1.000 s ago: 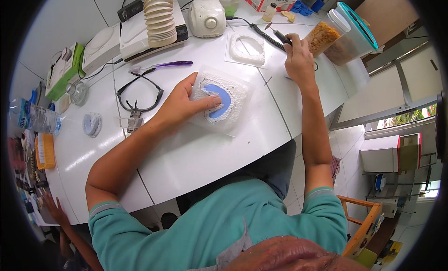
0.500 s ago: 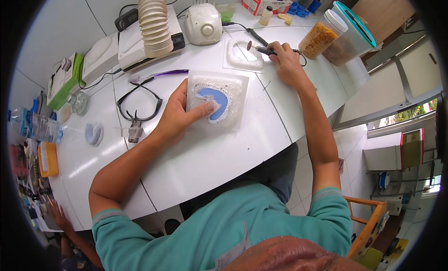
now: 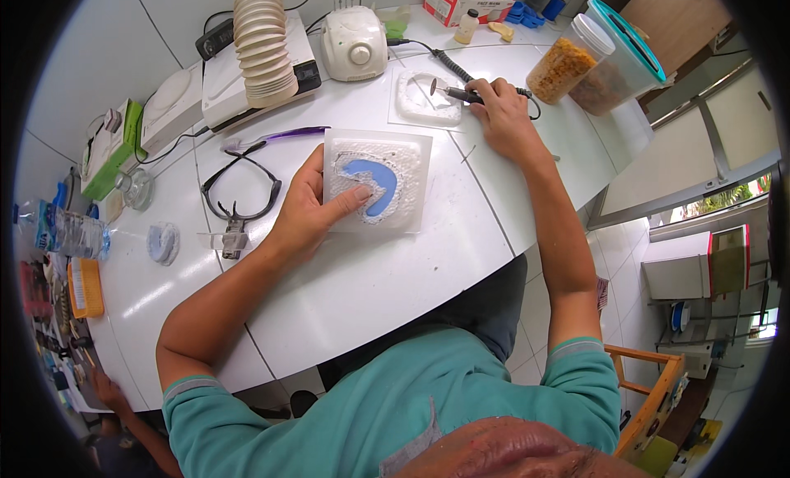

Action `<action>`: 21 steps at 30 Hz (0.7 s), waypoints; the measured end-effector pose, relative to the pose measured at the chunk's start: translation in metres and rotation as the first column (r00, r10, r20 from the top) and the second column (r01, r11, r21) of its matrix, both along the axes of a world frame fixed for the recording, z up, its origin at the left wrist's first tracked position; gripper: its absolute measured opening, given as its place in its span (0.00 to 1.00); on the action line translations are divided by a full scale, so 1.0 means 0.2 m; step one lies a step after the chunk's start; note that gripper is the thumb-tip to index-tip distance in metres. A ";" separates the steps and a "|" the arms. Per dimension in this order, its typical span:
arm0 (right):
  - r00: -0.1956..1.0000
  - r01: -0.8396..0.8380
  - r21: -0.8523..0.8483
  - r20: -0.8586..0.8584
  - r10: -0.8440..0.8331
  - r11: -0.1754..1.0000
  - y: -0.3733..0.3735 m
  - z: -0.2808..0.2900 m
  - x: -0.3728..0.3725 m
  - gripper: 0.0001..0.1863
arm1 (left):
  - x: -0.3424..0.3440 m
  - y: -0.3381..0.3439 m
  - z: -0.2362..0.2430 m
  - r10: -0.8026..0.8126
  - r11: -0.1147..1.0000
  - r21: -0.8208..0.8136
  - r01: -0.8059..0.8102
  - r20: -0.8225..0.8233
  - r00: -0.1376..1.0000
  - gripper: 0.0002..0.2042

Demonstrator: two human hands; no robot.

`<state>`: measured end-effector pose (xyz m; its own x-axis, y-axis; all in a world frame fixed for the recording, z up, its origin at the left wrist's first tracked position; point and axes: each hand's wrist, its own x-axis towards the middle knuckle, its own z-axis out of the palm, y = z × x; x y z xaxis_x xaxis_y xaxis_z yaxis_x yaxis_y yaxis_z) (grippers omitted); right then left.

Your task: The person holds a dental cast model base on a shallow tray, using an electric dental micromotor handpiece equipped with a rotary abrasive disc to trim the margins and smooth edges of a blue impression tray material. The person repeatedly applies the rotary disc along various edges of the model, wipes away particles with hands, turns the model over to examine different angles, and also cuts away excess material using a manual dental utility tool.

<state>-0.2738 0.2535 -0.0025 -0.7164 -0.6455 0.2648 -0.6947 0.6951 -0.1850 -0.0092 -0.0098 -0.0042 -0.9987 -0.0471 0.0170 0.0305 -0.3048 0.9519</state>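
Note:
My left hand (image 3: 311, 210) grips a square of clear plastic sheet (image 3: 418, 153) by its left side, thumb lying over the top. Moulded into its middle is a blue horseshoe-shaped dental arch (image 3: 383, 186) amid white, bumpy material. To the right and farther off, my right hand (image 3: 504, 116) is closed around a slim rotary handpiece (image 3: 457, 93). A small round disc (image 3: 434, 87) sits at its tip, pointing left, apart from the sheet. Beneath the tip lies another clear sheet with a white, roughly square ring (image 3: 403, 107) on the table.
The handpiece's coiled cord leads to a white control unit (image 3: 354, 46). Left of it hangs a ribbed hose (image 3: 265, 58). Black-framed magnifier glasses (image 3: 276, 196), a purple toothbrush (image 3: 296, 132) and a pale dental cast (image 3: 163, 242) lie leftward. Tubs (image 3: 568, 66) stand back right. Another person's hand (image 3: 107, 390) shows lower left.
The whole view has shifted slightly. My right hand and the handpiece have come a little nearer to me. Both hands keep their holds.

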 end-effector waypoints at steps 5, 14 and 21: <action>0.997 -0.020 0.030 -0.072 0.022 0.999 0.00 0.02 0.02 0.22 | 0.01 0.00 -0.01 0.006 1.000 0.009 -0.006 -0.012 1.000 0.29; 0.965 -0.213 -0.485 -0.243 0.103 0.848 -0.02 0.19 0.20 0.12 | -0.01 -0.01 -0.03 0.031 0.999 0.007 -0.031 -0.003 1.000 0.28; 0.931 -0.349 -0.490 -0.086 0.354 0.799 -0.18 0.13 0.88 0.26 | 0.01 0.01 -0.04 0.055 0.997 0.051 -0.055 0.001 0.998 0.28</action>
<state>-0.0982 0.2185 0.0230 -0.4699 -0.6408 0.6072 -0.8700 0.2196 -0.4415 -0.0069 -0.0075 -0.0124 -0.9946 -0.1032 0.0132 0.0488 -0.3504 0.9353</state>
